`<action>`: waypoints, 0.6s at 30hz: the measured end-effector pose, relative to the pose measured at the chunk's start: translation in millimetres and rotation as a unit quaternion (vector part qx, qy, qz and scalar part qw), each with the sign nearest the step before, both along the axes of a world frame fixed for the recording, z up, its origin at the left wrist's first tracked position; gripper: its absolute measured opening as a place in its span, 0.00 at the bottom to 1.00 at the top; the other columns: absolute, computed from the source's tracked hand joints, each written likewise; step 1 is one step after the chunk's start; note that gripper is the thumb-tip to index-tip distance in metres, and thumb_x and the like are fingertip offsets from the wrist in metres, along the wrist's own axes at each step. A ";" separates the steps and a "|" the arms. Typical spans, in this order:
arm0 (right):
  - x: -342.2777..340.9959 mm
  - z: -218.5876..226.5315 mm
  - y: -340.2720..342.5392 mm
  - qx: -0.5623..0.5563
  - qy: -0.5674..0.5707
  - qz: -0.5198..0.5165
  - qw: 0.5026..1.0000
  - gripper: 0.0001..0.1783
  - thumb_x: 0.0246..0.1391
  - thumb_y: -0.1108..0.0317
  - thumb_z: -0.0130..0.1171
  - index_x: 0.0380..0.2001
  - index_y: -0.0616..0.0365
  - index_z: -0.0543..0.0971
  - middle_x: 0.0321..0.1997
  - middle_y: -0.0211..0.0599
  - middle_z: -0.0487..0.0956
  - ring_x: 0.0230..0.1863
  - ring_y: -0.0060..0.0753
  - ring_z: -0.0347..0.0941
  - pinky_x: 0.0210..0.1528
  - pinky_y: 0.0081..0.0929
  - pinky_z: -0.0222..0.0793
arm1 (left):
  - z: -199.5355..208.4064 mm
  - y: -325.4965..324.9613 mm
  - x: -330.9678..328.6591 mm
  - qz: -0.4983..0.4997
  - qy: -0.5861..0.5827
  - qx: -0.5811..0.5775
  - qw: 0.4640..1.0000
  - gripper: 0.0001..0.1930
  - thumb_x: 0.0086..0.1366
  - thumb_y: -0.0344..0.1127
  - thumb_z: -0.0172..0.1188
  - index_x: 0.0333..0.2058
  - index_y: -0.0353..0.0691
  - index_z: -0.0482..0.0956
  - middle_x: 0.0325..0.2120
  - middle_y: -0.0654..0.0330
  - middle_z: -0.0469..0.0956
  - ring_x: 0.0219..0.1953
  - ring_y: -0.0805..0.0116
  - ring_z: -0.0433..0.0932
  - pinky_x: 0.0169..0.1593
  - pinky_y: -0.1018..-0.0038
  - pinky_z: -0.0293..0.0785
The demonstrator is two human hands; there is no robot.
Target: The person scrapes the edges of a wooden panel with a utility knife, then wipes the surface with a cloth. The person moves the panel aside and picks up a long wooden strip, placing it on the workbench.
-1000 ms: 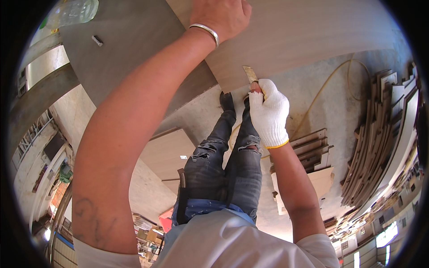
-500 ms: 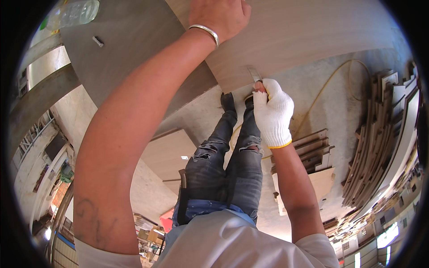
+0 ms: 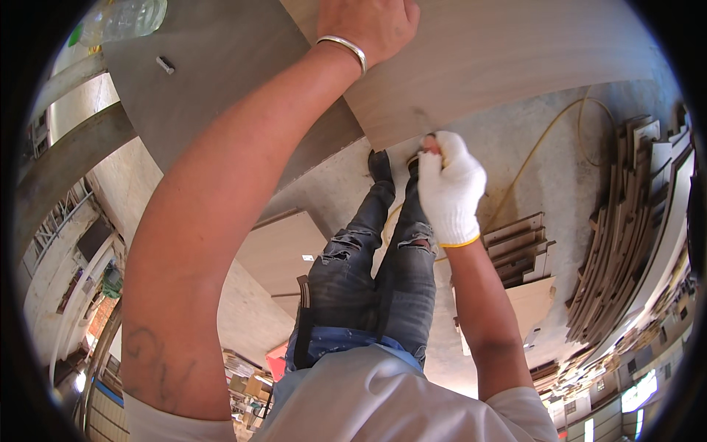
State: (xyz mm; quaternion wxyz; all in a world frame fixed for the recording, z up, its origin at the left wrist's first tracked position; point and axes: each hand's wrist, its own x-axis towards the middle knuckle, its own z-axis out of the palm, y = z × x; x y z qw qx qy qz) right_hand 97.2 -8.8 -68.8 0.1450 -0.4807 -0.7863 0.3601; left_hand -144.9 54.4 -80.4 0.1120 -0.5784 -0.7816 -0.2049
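Head view: bare left hand (image 3: 370, 26) lies flat, fingers spread, pressing the pale wood-grain laminate panel (image 3: 501, 66) on the grey worktop (image 3: 221, 66). White-gloved right hand (image 3: 451, 188) is fisted at the panel's near edge, gripping a small tool, mostly hidden. Looks like edge trimming; next likely needs steady travel along the edge. Clear plastic bottle (image 3: 121, 18) lies far left, contents unclear.

Bare left hand (image 3: 372, 26) presses wooden panel (image 3: 501, 66); gloved right hand (image 3: 451, 188) grips its edge

Bright daylight, sharp, fisheye-bent edges
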 end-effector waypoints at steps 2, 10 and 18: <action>-1.3 5.3 6.7 -0.016 -0.022 -0.008 1.000 0.06 0.61 0.65 0.65 0.32 0.54 0.80 0.19 0.46 0.78 0.24 0.55 0.78 0.29 0.48 0.71 | -1.3 -0.9 -0.8 -0.002 0.002 0.014 1.000 0.16 0.58 0.34 0.60 0.45 0.40 0.75 0.46 0.51 0.73 0.51 0.49 0.71 0.56 0.54 0.68; -6.5 7.3 -0.2 0.031 -0.015 0.053 0.998 0.06 0.58 0.66 0.67 0.31 0.53 0.79 0.19 0.45 0.78 0.24 0.54 0.77 0.30 0.47 0.71 | -0.1 0.0 0.6 0.002 -0.009 0.000 1.000 0.16 0.58 0.34 0.60 0.45 0.39 0.75 0.46 0.51 0.73 0.52 0.49 0.71 0.56 0.52 0.67; -6.8 9.2 -3.6 0.033 -0.011 0.088 0.996 0.05 0.56 0.67 0.67 0.31 0.52 0.80 0.20 0.44 0.79 0.25 0.54 0.78 0.31 0.47 0.72 | -0.5 0.7 0.4 -0.004 -0.024 0.005 1.000 0.14 0.57 0.34 0.60 0.43 0.39 0.74 0.45 0.50 0.72 0.51 0.48 0.71 0.55 0.52 0.67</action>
